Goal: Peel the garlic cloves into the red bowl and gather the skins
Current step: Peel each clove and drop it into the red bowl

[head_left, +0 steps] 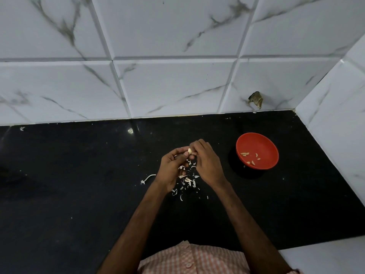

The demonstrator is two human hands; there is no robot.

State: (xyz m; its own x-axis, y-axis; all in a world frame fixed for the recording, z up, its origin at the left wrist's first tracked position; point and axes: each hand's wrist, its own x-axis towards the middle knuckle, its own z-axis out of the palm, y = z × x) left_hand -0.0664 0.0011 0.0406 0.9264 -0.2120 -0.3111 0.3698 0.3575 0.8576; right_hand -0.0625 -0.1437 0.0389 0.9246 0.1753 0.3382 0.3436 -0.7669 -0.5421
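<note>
peeling underway: well left of the red plastic bowl [264,144], the left hand [170,167] pinches a small pale clove [190,150] while the right hand [207,163] picks at its papery skin, above flaky skins [187,179] on the glossy black tabletop [79,184]; next, i judge, strip it and drop it in the bowl.

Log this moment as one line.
left hand, right hand: pinch clove | skins: loose on counter | bowl: peeled cloves inside
</note>
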